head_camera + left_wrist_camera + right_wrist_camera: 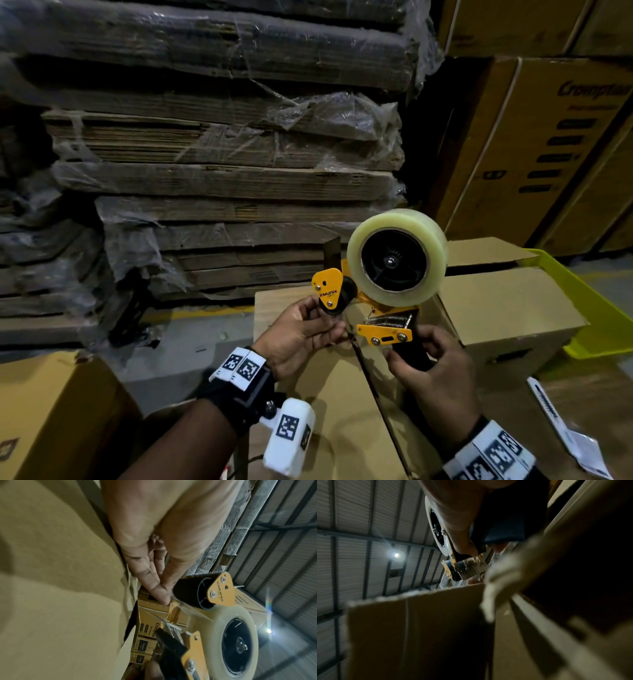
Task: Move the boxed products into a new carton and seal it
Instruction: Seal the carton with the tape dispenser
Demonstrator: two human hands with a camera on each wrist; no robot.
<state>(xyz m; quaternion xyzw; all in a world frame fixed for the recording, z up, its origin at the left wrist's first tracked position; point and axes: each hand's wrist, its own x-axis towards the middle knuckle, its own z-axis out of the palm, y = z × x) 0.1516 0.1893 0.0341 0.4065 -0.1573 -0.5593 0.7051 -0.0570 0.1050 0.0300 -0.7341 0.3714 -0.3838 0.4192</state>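
An orange tape dispenser (383, 329) with a clear tape roll (397, 257) is held above the brown carton (342, 411). My right hand (407, 346) grips its black handle from below. My left hand (327, 323) pinches the loose tape end just under the black roller (330, 301). In the left wrist view the fingertips (163, 595) meet on the clear tape beside the roller (193, 592). The carton's top flaps lie nearly together, and boxed products (147, 628) show through the gap. In the right wrist view the dispenser (453, 561) shows beyond a blurred carton flap (419, 628).
Plastic-wrapped stacks of flattened cardboard (222, 171) fill the back. Printed cartons (548, 137) stand at the back right. Another brown carton (507, 308) sits right of the hands, beside a yellow bin edge (599, 308). A box (51, 411) is at the lower left.
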